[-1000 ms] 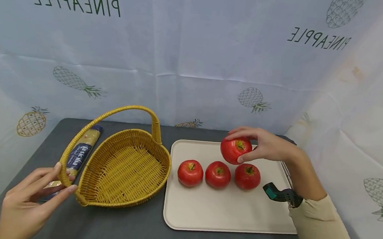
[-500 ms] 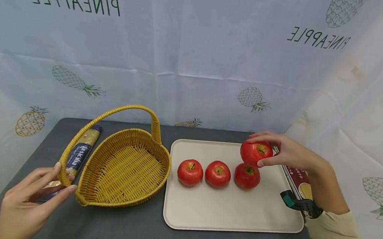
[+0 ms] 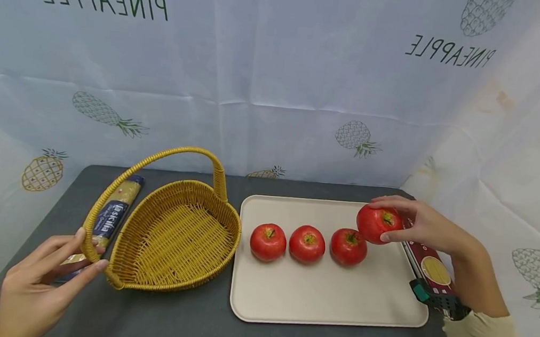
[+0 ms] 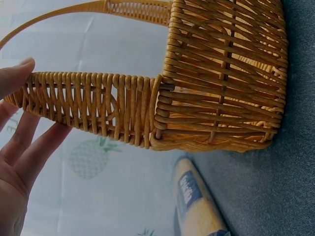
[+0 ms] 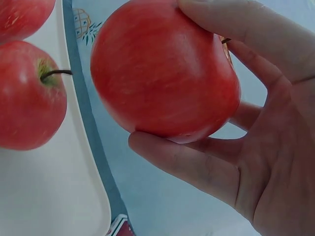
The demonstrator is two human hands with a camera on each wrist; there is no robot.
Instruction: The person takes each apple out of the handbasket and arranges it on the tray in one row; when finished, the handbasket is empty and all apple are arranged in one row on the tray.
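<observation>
A red apple (image 3: 378, 224) is held by my right hand (image 3: 431, 225) over the right part of the cream tray (image 3: 326, 302). In the right wrist view, thumb and fingers grip that apple (image 5: 162, 69) from both sides. Three more apples stand in a row on the tray: a left one (image 3: 268, 242), a middle one (image 3: 307, 244) and a right one (image 3: 348, 247), which the held apple slightly overlaps. My left hand (image 3: 43, 282) pinches the handle of the yellow wicker basket (image 3: 181, 241) near its base; the left wrist view shows thumb and fingertips on the woven handle (image 4: 88, 101).
Behind the basket's left side lies a pasta packet (image 3: 111, 216) with a blue label. A dark red box (image 3: 428, 262) sits along the tray's right edge, partly under the right wrist. A pineapple-print curtain (image 3: 278, 73) closes off the back and sides of the grey table (image 3: 165, 320).
My right hand has carried the apple rightward from above the right-hand apple to beside it, slightly lower in view. The left hand and basket have stayed in place.
</observation>
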